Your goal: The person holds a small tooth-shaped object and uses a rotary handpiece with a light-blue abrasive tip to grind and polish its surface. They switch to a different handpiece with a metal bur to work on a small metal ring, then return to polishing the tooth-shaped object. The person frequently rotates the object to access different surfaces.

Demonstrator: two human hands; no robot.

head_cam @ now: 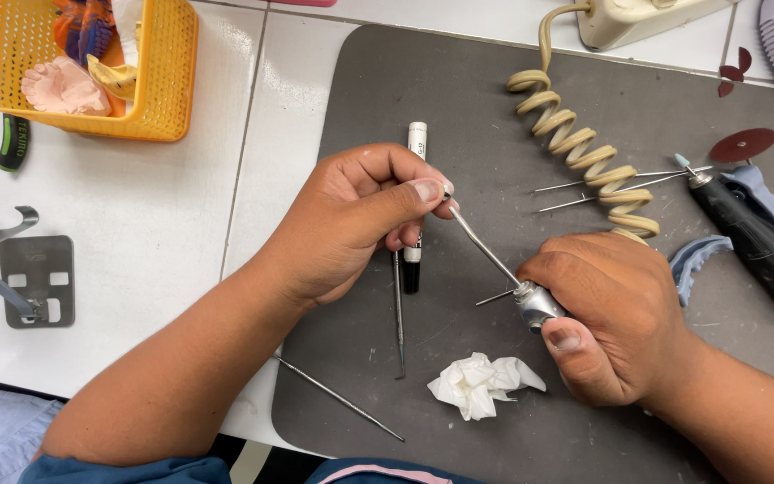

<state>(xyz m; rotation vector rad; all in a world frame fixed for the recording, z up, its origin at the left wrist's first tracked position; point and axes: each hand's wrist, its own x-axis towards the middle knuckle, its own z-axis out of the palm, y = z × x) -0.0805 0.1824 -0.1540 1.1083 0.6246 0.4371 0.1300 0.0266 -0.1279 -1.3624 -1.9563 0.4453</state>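
While both hands meet over the dark grey mat (494, 90), the right hand (615, 314) is wrapped in a closed fist around a silver handpiece (537, 305), its thumb pressed along the metal body. A thin bent metal shaft (481, 246) runs up and left from the handpiece to the left hand (351, 220), which pinches the far tip between thumb and curled fingers.

Just below the gap between the hands lies a crumpled white tissue (481, 384). Below the left hand a slim metal probe (398, 314) lies straight on the mat, and a second long needle-like tool (338, 396) slants toward the near edge of the mat under the left forearm. A black and white marker pen (415, 202) passes beneath the left fingers, its white end showing beyond them.

Beyond the right hand a cream coiled cable (575, 134) snakes away to a cream device (638, 18) at the far edge of the desk (136, 224). Two thin metal rods (584, 193) cross under the coil. To the right of the right hand lie a black rotary tool (754, 242), a blue cloth piece (696, 255) and a dark red cutting disc (743, 143).

Well to the left of the left hand stands a metal clamp on a grey plate (33, 278); farther off sits a yellow basket (136, 99) holding a pink dental cast (64, 90).
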